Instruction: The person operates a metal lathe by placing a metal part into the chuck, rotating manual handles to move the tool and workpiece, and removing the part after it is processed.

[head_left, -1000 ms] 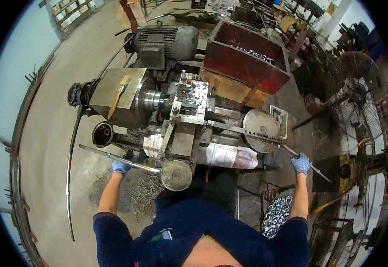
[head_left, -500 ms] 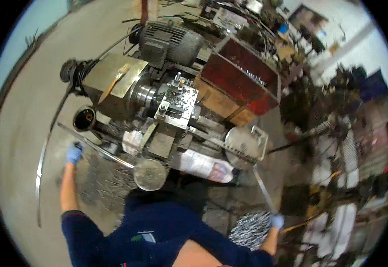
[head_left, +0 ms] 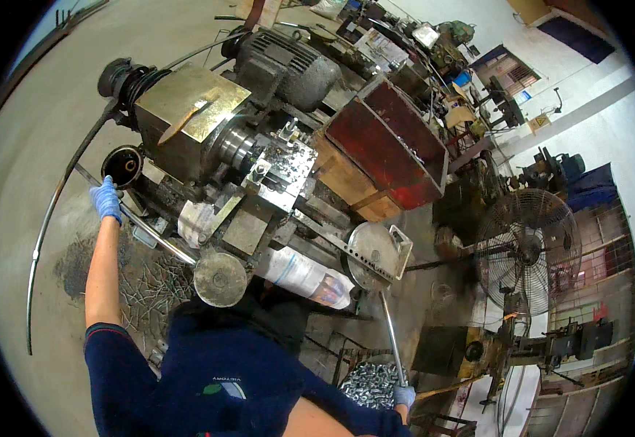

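My left hand [head_left: 105,200], in a blue glove, is closed over the upper part of a shiny metal lever [head_left: 159,237] that slants down to a round steel hub [head_left: 220,280]. A small dark knob-like bit shows beside its fingers. At the lower right my right hand [head_left: 404,395], also gloved, is closed on the end of a long steel lever [head_left: 392,331] running up to a round plate [head_left: 373,255]. The fingers there are partly hidden. Between the levers stands a small lathe-like machine with a steel chuck [head_left: 237,148] and a chip-covered tool block [head_left: 285,173].
A brush [head_left: 183,121] lies on the machine's headstock [head_left: 215,91]. Behind are an electric motor [head_left: 288,69] and a red metal box [head_left: 383,138]. Small shiny metal parts [head_left: 370,384] fill a container near my right hand. A dark round cup [head_left: 122,167] and a standing fan [head_left: 529,247] flank the machine.
My left hand has moved up from below the left lever onto it. My right hand has swung down and left with its lever's end. The view has shifted slightly.
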Demonstrator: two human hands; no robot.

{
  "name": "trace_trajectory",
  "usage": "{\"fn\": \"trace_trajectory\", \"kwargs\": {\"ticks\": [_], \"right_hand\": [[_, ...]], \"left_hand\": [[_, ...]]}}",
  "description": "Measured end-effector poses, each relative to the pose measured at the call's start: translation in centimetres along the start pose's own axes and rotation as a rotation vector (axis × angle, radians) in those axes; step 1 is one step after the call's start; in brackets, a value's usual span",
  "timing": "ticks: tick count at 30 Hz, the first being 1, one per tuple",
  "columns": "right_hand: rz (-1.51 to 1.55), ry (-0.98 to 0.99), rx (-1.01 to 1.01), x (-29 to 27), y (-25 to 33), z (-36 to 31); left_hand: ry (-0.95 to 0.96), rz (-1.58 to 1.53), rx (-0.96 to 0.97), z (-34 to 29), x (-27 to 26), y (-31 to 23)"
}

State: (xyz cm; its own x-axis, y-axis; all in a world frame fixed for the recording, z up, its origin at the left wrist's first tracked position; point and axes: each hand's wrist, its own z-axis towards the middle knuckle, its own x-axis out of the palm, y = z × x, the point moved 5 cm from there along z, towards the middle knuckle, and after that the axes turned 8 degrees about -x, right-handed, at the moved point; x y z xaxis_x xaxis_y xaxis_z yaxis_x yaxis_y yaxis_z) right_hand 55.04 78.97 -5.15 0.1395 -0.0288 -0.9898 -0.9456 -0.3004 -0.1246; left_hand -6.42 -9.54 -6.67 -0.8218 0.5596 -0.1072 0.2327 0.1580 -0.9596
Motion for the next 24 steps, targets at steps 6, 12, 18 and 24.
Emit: {"fn": "trace_trajectory", "kwargs": {"ticks": [6, 12, 18, 24], "right_hand": [[-0.037, 0.047, -0.036, -0.2, -0.1, -1.4], [-0.040, 0.071, -0.004, -0.4, 0.1, -1.9], [-0.024, 0.052, 0.000, -0.2, 0.1, -2.3], [-0.037, 0.017, 0.039, -0.8, 0.5, -2.8]], "left_hand": [[0.027, -0.075, 0.031, -1.4, -0.2, -1.2], [0.062, -0.140, -0.025, -1.6, 0.1, -0.5], [0.071, -0.155, -0.022, -1.0, 0.2, 0.8], [0.083, -0.164, -0.002, -0.8, 0.1, 0.9]]}}
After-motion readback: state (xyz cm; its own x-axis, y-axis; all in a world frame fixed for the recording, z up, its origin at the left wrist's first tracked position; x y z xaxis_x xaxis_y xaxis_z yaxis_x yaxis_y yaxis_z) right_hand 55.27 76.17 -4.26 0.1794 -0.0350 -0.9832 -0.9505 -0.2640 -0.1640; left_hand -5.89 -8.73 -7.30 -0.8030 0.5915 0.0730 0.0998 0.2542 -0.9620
